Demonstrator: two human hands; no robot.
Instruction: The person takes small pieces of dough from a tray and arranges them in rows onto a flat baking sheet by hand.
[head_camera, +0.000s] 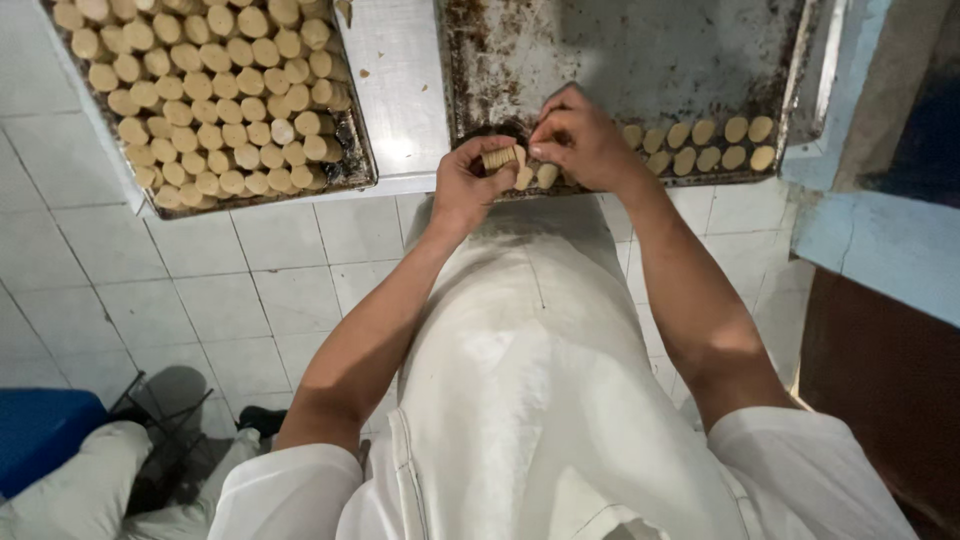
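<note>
We are looking down our own front at two baking trays on a pale worktop (400, 90), and both our hands are busy at the near edge of the right-hand one.

Our left hand (470, 185) is closed around a short stack of dough discs (502, 157), a ribbed, pale little roll. Its long axis lies roughly level across the view, running from 9 to 3 o'clock, with the free end pointing toward our right hand (580, 140). That hand sits just at 2 o'clock from the stack, fingers bunched together at its free end, touching it or very nearly so; whether a single disc is already pinched there we cannot tell, since the fingers cover the spot.

So the stack lies between the two hands, held by the left and met at its free end by the right, which is the nearer one to the open tray.

The dark, stained tray (620, 50) beneath our hands is mostly bare. A short double row of placed discs (705, 145) runs along its near edge out at 3 o'clock from our right hand, and a few more lie just under our fingers.

The other tray (355, 150), at 10 o'clock from our left hand, is packed full of discs and well apart from both hands.
</note>
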